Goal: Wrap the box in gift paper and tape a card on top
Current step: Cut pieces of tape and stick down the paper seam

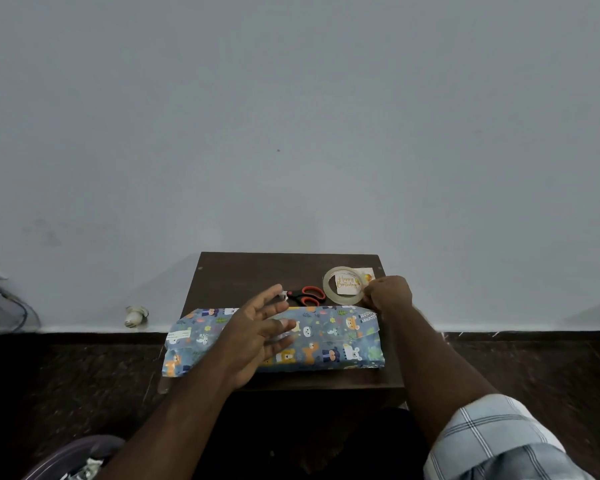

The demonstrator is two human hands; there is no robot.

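A box wrapped in blue animal-print gift paper (340, 336) lies across the front of a small dark table (250, 275). My left hand (257, 332) hovers over the box's middle with its fingers spread and straight. At the table's back right, my right hand (388, 294) pinches the edge of a clear tape roll (329, 289). The roll lies on top of a white "Happy Birthday" card (347, 284), which shows through its centre.
Orange-handled scissors (309, 295) lie behind the box, between my two hands. The table stands against a grey wall (291, 116). A white plug (136, 316) and cables (4, 306) lie on the dark floor at the left.
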